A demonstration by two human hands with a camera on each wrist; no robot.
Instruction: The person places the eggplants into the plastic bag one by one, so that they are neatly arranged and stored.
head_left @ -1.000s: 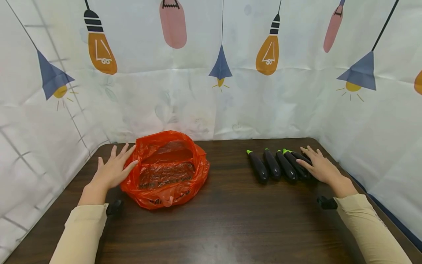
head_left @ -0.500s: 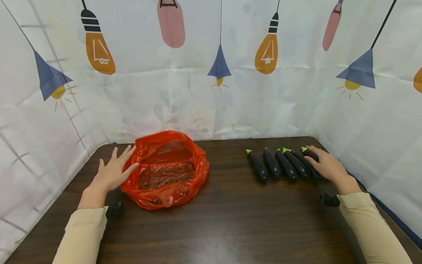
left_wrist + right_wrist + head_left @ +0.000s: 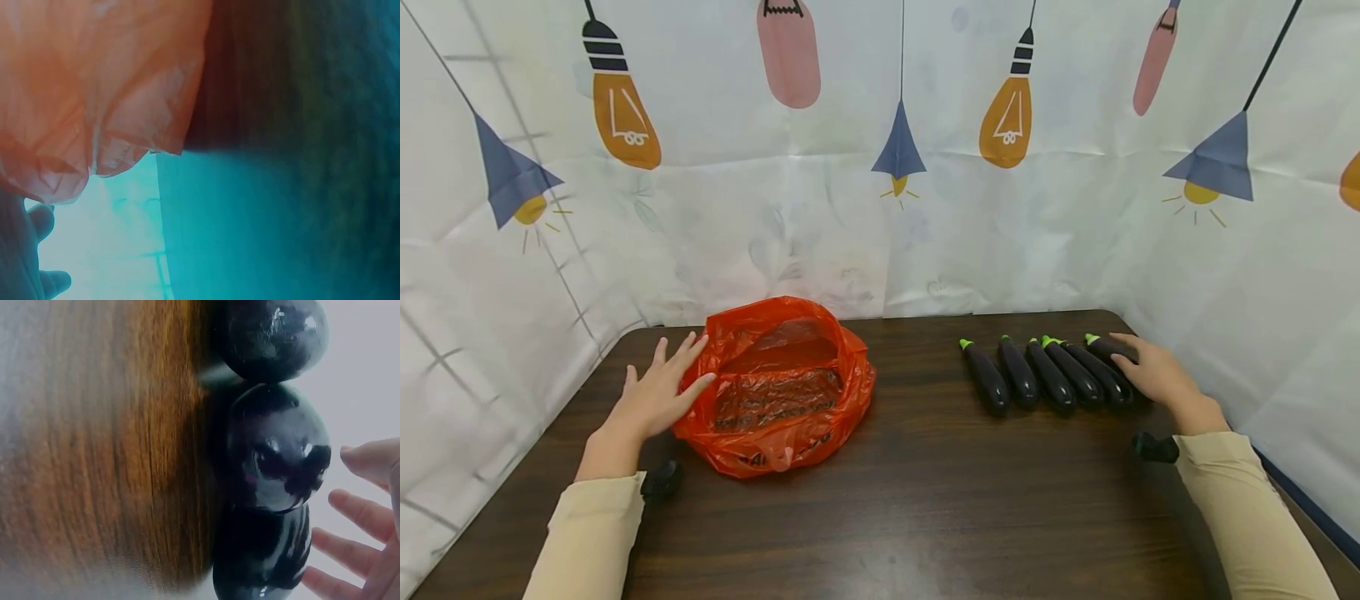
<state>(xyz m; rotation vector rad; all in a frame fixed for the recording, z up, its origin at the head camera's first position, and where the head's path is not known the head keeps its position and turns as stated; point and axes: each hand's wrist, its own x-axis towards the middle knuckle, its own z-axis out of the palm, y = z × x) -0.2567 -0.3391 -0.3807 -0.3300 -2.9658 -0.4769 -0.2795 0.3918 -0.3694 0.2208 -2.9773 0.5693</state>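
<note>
An opened red plastic bag stands on the left of the table, its mouth tipped toward me. My left hand has its fingers spread against the bag's left side; in the left wrist view two fingertips show below the bag. Several dark eggplants with green stem ends lie in a row at the right. My right hand is at the rightmost eggplant, covering its near part. Seen from the right wrist, the fingers extend beside the glossy eggplants, thumb apart.
The dark wooden table reaches back to a white printed curtain, which also hangs along both sides. Bare tabletop lies between the bag and the eggplants. A black strap-like piece sits at the left wrist.
My right hand has moved to the right, showing more of the right-hand eggplants. The left hand and the bag have hardly moved.
</note>
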